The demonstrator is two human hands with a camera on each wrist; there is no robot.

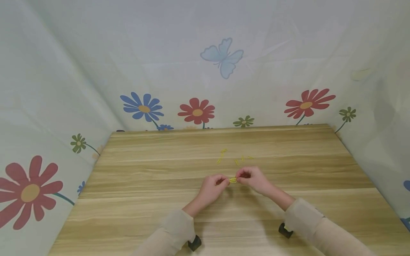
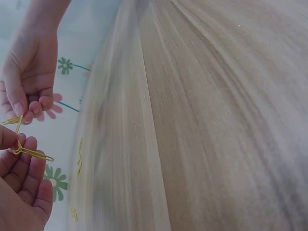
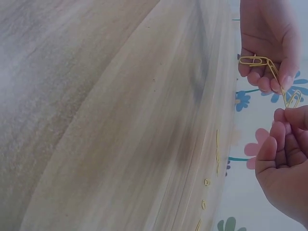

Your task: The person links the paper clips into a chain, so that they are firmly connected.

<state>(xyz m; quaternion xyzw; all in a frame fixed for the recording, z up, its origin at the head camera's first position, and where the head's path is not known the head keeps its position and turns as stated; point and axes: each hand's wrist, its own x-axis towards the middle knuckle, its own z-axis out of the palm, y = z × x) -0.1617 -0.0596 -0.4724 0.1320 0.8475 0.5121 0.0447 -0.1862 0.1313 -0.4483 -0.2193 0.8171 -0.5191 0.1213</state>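
Note:
Above the middle of the table, my left hand (image 1: 211, 188) and right hand (image 1: 256, 179) face each other with their fingertips close together. Between them are yellow wire paper clips (image 1: 233, 180), hooked together in a short chain. In the right wrist view, one paper clip (image 3: 253, 60) dangles at the left hand's fingers. Another linked clip (image 3: 275, 74) runs between the two hands. The right hand (image 3: 288, 163) pinches the chain's other end, where a clip (image 3: 293, 100) sticks up past the fingertips. From the left wrist view, the left thumb and fingers pinch the joint beside a hanging clip (image 2: 36, 154).
Several loose yellow paper clips lie beyond the hands, among them a left group (image 1: 224, 150) and a right group (image 1: 237, 162). The wood-grain table (image 1: 144, 170) meets a flower-printed white curtain (image 1: 166, 71) at its back and sides. Black wrist mounts (image 1: 194, 243) show below the sleeves.

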